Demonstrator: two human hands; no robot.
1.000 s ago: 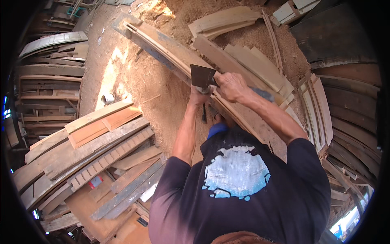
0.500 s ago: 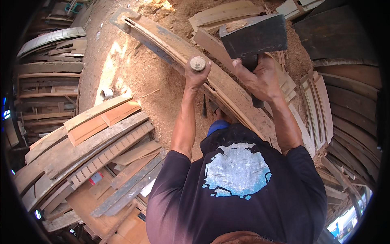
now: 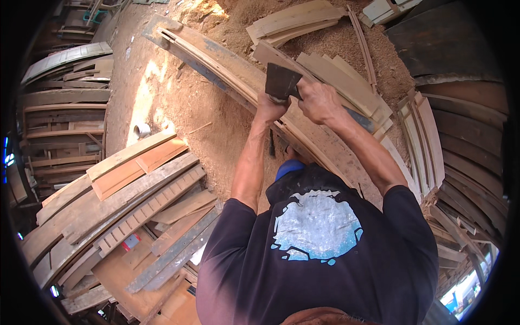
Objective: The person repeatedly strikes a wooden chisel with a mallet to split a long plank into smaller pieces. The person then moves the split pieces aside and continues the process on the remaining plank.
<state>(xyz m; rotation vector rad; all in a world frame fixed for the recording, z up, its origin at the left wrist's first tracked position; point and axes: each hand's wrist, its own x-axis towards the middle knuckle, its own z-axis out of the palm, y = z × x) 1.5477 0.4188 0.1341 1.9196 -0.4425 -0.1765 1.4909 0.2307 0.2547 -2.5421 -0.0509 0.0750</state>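
1. While your right hand grips the mallet at 1 o'clock, its dark head sits just over your left hand, close to 12 o'clock.
2. Your left hand is closed, seemingly around an upright tool handle; the mallet head covers most of its top, and you cannot tell from here what its lower end looks like.
3. Beneath that fist lies the long wood strip, running from 11 o'clock toward 4 o'clock along the near edge of a wide plank.
4. Keep the handle upright and your knuckles below its top, so each blow lands square on wood, not fingers.
5. Swing from the elbow, short and even; a glancing hit could tilt the tool or split so narrow a strip.
6. Watch the tool's lower end rather than the mallet.
7. Mind your elbow room: thin boards lie between 1 and 2 o'clock, near your right forearm.
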